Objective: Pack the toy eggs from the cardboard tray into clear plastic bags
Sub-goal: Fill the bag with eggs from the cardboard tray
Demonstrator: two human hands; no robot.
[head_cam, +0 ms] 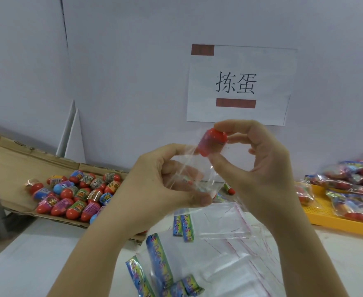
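My left hand (161, 185) pinches a clear plastic bag (194, 175) and holds its mouth apart at chest height. My right hand (259, 168) grips a red toy egg (212, 141) by thumb and fingers, its lower end at the bag's mouth. On the left lies the cardboard tray (11, 161), with several loose toy eggs (78, 194) in red, blue and printed wraps piled in it. Whether the held bag has anything inside I cannot tell.
A stack of clear bags (225, 224) with red seal strips lies on the white table below my hands. Colourful small packets (159, 256) are scattered in front. A yellow tray (326, 213) with filled bags (356, 189) stands at the right. A paper sign (238, 84) hangs on the wall.
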